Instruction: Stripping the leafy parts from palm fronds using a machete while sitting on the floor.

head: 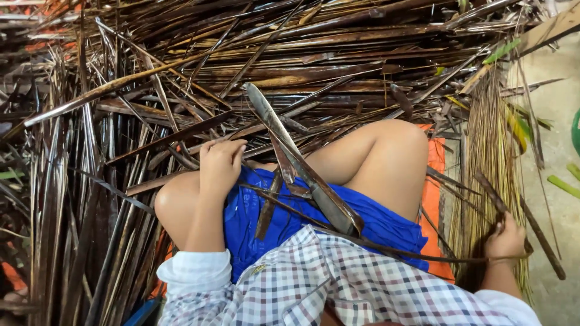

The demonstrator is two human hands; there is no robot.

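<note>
My left hand (220, 164) rests on my left knee, fingers curled around the end of a thin dark dried leaf strip (181, 158). Down at my side, my right hand (506, 238) is closed on a dark stick-like leaf rib (531, 226) next to a bundle of thin straw-coloured ribs (492, 151). A broad folded dry palm leaf stalk (302, 166) lies across my lap, over blue shorts (254, 211). A long thin strip runs from my lap towards the right hand.
A large heap of dark brown dried palm leaves (241, 66) covers the ground in front and to the left. An orange mat (432, 199) lies under me. Bare concrete floor (562, 127) with green leaf scraps lies at the right.
</note>
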